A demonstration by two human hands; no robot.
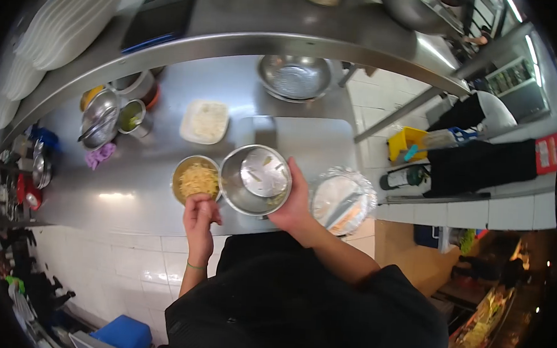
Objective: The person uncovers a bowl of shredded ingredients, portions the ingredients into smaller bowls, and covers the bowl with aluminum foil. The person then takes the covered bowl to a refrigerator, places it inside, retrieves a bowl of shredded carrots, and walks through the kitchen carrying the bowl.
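My right hand point(293, 203) is wrapped round the side of a steel bowl point(229, 183), tipped so its inside shows. A few pale green bits cling to its inner wall. To its left stands a second, smaller metal bowl point(176, 180) filled with yellow shredded food point(197, 180). My left hand point(201, 215) is at the near rim of that bowl, fingers curled in over its edge. What those fingers hold, if anything, is hidden. Behind the bowls sits a white square tub point(205, 121) of pale food. Under the steel bowl lies a whitish cutting board point(330, 142).
Foil-covered food point(343, 201) lies right of my right hand. Nested steel bowls point(294, 77) stand at the back. A colander point(100, 117), a metal pot point(135, 117) and a purple cloth point(99, 156) are at left. A steel shelf point(285, 42) with stacked plates point(69, 21) overhangs the table.
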